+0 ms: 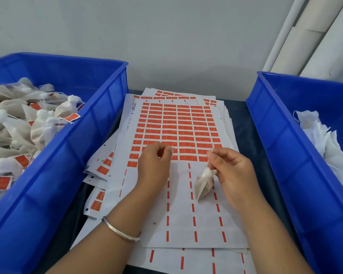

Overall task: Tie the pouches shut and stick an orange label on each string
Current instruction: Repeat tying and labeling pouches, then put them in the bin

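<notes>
Nearest the lens: two bare forearms reaching in over a dark table [251, 123], a silver bangle [120, 231] on the left wrist. Under them, a messy stack of white label sheets [186, 194]; top sheet stripped of labels across its near half, only short orange dashes left between the blank columns, rows of orange labels [176, 127] still filling its far half. Behind the table, a plain pale wall [147, 36]; at far right, pale cardboard tubes [313, 36] leaning against it.

Left to right:

Left edge: blue plastic bin [99, 107], heaped with tied off-white pouches [18, 115], puffed white tops gathered, orange labels showing on several strings.

Left hand [156, 165] over the lowest remaining row of labels, grip clenched, fingertips and thumb pinched together; whether anything sits between them, cannot tell, too small and blurred.

Right hand [232, 171] just beside it, grip closed on the gathered neck of one small pouch [204, 184], thumb and fingers pinching near the top; pouch hanging tilted, its pointed bottom down toward the bare part of the sheet, touching or just clear of it, cannot tell which.

Right edge: second blue bin [285, 155], holding a loose pile of crumpled white pouches [325, 139], untied and without labels so far as visible.
</notes>
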Motion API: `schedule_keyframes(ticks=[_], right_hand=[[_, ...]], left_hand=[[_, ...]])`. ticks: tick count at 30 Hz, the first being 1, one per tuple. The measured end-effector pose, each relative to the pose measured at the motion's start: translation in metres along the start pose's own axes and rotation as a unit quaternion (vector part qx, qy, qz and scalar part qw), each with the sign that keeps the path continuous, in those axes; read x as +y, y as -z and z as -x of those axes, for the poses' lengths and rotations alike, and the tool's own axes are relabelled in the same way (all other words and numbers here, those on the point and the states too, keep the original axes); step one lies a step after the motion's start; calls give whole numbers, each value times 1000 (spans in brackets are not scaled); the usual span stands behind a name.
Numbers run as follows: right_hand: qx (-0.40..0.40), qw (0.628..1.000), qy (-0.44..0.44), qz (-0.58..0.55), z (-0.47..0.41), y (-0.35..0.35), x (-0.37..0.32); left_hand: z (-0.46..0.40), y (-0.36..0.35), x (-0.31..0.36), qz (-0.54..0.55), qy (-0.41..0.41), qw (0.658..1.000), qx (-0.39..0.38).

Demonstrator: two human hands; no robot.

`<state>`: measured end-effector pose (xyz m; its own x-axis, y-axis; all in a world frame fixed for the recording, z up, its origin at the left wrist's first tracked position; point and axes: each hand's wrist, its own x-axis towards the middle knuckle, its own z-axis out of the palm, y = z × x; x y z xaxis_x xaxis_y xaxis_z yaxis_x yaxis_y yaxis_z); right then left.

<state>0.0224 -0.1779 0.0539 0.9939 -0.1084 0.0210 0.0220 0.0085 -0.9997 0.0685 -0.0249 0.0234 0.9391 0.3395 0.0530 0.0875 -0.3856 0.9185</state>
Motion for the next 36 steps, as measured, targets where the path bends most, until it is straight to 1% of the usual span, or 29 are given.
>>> schedule_keyframes(ticks=[3,5,8,10,12,14,16,19,25,30,36], right_hand=[[-16,999,31,14,3,-3,-2],[-43,997,55,14,5,-8,-2],[-90,993,70,-9,7,-17,-1],[-101,992,74,9,8,-21,-1],[-73,994,77,27,8,-22,-1],[-11,996,74,56,7,-19,0],[38,994,68,74,7,-16,1],[62,995,54,58,7,-15,0],[61,996,48,50,8,-15,-1],[31,997,64,25,8,-14,-2],[-4,999,51,-5,10,-15,-2]], left_hand=[[0,6,8,98,43,994,-4],[1,11,15,158,72,985,-22],[10,17,24,221,79,968,-85],[16,21,29,247,74,956,-138],[20,23,30,246,67,948,-189],[23,26,32,236,57,940,-238],[25,26,32,218,54,939,-259],[27,23,31,210,78,943,-248],[28,22,31,196,81,947,-240],[29,21,33,188,106,954,-207],[28,19,37,174,135,959,-180]])
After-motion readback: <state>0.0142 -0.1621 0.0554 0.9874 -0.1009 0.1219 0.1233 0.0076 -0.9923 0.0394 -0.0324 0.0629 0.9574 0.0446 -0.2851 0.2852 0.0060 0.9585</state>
